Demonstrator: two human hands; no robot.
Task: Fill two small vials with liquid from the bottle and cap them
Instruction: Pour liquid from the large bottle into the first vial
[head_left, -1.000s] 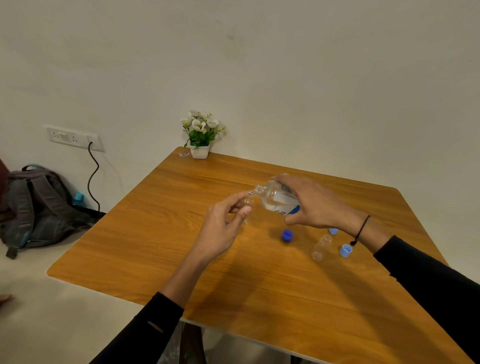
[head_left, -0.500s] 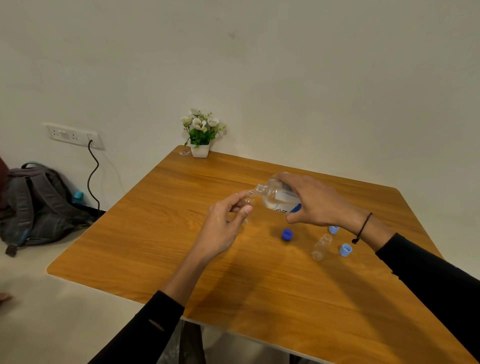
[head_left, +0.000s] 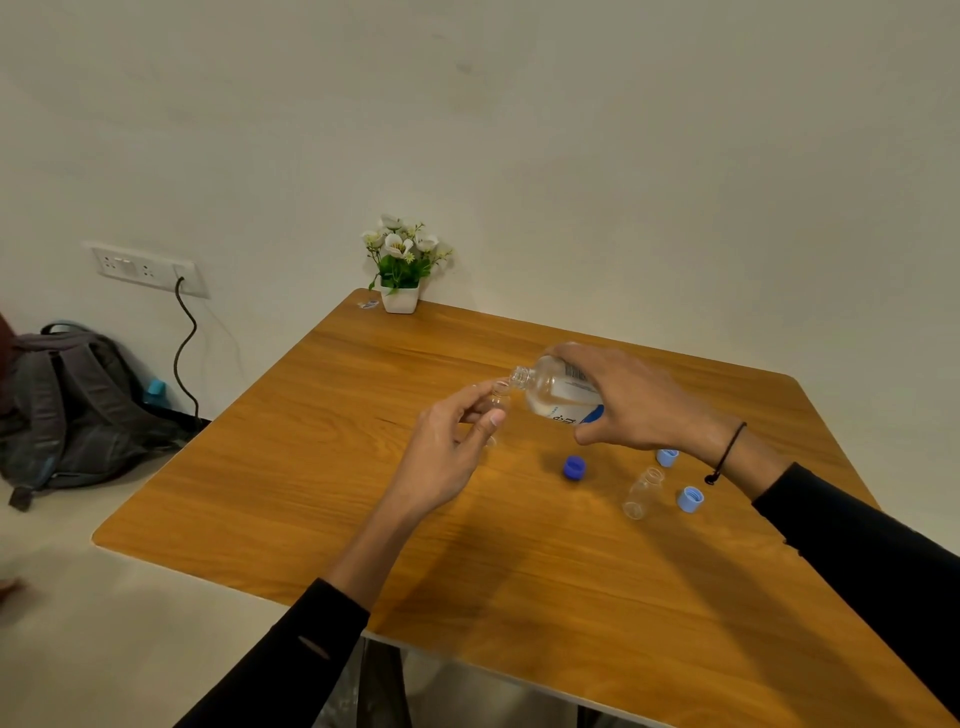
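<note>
Over the wooden table (head_left: 322, 467), the left hand (head_left: 447, 457) pinches a small vial (head_left: 497, 399) while the right hand (head_left: 639, 400) grips the tilted bottle (head_left: 556, 392) mouth-to-mouth with it, so a slight wobble could spill liquid past the narrow neck.

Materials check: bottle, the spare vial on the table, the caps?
Bottle: clear and glossy, liquid showing through; glass or hard plastic, can't tell. Spare vial: transparent, thin-walled, likely glass, maybe plastic. Dark blue cap and two light blue caps: opaque, ribbed sides, look like moulded plastic.
</note>
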